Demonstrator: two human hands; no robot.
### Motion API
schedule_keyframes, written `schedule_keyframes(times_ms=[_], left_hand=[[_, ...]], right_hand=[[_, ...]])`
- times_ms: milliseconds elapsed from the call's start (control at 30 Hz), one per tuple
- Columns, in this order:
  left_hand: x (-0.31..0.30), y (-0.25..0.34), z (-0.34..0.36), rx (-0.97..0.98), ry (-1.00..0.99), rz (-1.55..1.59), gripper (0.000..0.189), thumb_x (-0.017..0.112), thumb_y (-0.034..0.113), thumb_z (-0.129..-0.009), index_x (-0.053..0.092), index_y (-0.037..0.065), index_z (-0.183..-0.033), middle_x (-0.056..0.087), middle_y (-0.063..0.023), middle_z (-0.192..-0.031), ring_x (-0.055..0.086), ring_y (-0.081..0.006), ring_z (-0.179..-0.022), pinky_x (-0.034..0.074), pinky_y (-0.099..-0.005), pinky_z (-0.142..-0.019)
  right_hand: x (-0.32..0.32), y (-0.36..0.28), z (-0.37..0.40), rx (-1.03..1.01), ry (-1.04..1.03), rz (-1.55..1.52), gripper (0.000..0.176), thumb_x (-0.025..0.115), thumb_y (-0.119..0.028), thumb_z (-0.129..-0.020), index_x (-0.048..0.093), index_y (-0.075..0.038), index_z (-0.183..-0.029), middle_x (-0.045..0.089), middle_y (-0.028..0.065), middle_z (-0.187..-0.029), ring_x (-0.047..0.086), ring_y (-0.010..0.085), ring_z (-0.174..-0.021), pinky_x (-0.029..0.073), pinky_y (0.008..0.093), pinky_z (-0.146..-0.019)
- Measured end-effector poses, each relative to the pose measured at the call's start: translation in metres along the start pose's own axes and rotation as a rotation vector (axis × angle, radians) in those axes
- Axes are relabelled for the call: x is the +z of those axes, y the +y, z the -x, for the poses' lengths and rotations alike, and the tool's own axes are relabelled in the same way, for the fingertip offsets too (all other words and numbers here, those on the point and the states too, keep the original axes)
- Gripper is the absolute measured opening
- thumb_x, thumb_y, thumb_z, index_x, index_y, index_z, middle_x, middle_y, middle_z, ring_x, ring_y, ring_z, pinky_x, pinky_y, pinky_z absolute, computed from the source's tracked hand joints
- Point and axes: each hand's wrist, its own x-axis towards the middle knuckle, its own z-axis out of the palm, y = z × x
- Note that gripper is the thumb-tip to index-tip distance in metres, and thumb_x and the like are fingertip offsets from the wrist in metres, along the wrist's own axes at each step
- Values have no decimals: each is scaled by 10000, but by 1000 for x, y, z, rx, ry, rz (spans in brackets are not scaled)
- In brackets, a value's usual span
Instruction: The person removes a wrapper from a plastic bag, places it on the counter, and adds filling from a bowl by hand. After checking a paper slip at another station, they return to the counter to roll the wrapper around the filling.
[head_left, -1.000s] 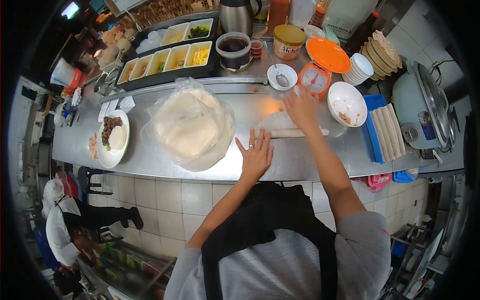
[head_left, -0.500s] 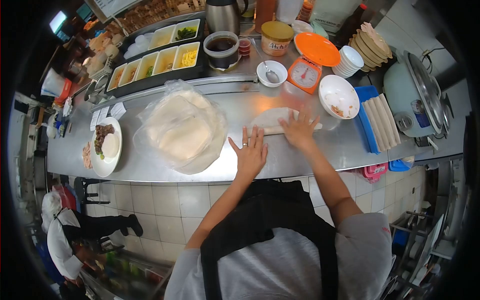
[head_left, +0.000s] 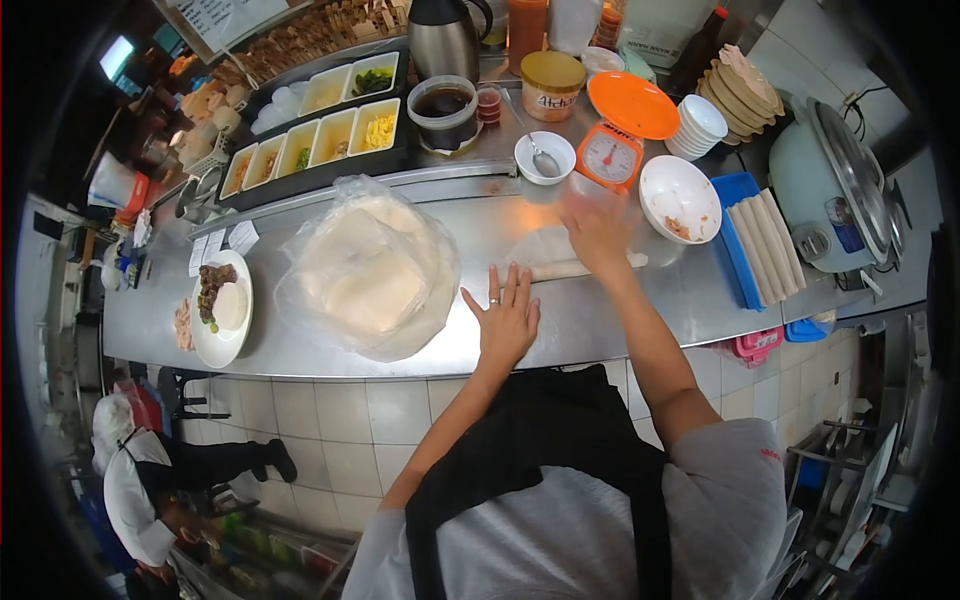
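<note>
A thin pale wrapper (head_left: 540, 243) lies on the steel counter, its near edge rolled into a narrow tube (head_left: 562, 270). My left hand (head_left: 508, 318) is open, fingers spread, with the fingertips at the tube's left end. Over the right part of the wrapper is my right hand (head_left: 598, 240); its fingers are smeared by motion and hide part of the sheet. To the left, a stack of round wrappers (head_left: 370, 270) sits in clear plastic. Finished rolls (head_left: 765, 245) lie side by side at a blue tray (head_left: 735, 240) on the right.
Behind the wrapper stand a white bowl with a spoon (head_left: 545, 158), an orange scale (head_left: 608, 157) and a bowl with filling remnants (head_left: 680, 198). A plate of food (head_left: 222, 335) is at left, near the counter edge. A seated person (head_left: 135, 480) is at lower left.
My right hand has shifted slightly away from the tube, its spread fingers now blurred. My left hand stays at the tube's left end. The whole view has shifted a little.
</note>
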Motion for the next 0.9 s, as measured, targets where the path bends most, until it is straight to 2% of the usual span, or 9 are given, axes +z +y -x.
schedule_keyframes(times_ms=[33, 100, 233, 400, 500, 567, 667, 800, 900], left_hand=[[0, 0, 0, 6, 0, 10, 478, 482, 278, -891, 424, 99, -1331, 367, -98, -1413, 225, -355, -1350, 74, -738, -954], [0, 0, 0, 9, 1, 8, 481, 483, 277, -890, 422, 99, -1333, 367, -98, -1413, 229, -355, -1350, 73, -737, -955], [-2, 1, -1, 12, -4, -20, 486, 492, 298, -885, 437, 105, -1329, 376, -74, -1414, 242, -331, -1351, 63, -735, -962], [2, 1, 0, 28, -27, -20, 487, 494, 295, -887, 433, 106, -1332, 370, -74, -1414, 239, -336, -1350, 61, -740, -958], [1, 1, -3, 13, -40, -15, 485, 484, 293, -893, 426, 101, -1336, 357, -78, -1419, 225, -341, -1355, 58, -742, -955], [1, 1, -2, 14, -47, -28, 487, 467, 297, -902, 414, 98, -1344, 352, -84, -1422, 213, -344, -1358, 56, -744, -951], [1, 3, 1, 25, -56, -35, 488, 455, 300, -908, 408, 95, -1348, 352, -91, -1422, 207, -349, -1360, 57, -746, -949], [-1, 3, -3, 20, -41, -41, 487, 456, 298, -908, 408, 88, -1345, 358, -108, -1416, 199, -356, -1362, 56, -750, -943], [-4, 7, 0, 40, -28, -60, 471, 477, 275, -901, 421, 80, -1326, 373, -122, -1400, 218, -355, -1353, 78, -740, -949]], right_hand=[[-5, -10, -8, -163, 133, -243, 613, 402, -530, -892, 495, -72, -1289, 298, 238, -1424, 147, 406, -1362, 67, 627, -1046], [5, -37, -38, -311, 345, -303, 562, 446, -500, -880, 560, -56, -1205, 350, 247, -1385, 206, 424, -1334, 113, 655, -1017], [16, -65, -70, -241, 135, -56, 534, 462, -505, -869, 635, -58, -1104, 364, 192, -1396, 202, 398, -1343, 88, 648, -1030], [11, -28, -26, -141, 404, -156, 575, 459, -518, -869, 617, -28, -1126, 358, 217, -1387, 231, 408, -1326, 116, 667, -1011], [39, 12, 15, -64, 354, -549, 666, 400, -568, -875, 587, 1, -1167, 286, 228, -1431, 167, 419, -1350, 82, 644, -1033], [15, 15, 34, 238, -248, 45, 736, 341, -606, -880, 528, 8, -1239, 222, 225, -1462, 111, 383, -1376, 45, 622, -1049], [24, 10, 33, -7, -193, -14, 770, 280, -631, -885, 520, 2, -1252, 162, 217, -1484, 54, 370, -1390, 6, 616, -1053], [18, 21, 21, 215, -331, 91, 801, 272, -640, -882, 520, 33, -1237, 158, 225, -1483, 31, 361, -1394, -19, 611, -1049], [37, 25, 24, -78, -101, -72, 791, 228, -650, -885, 527, -15, -1250, 184, 209, -1481, 45, 348, -1397, -14, 602, -1055]])
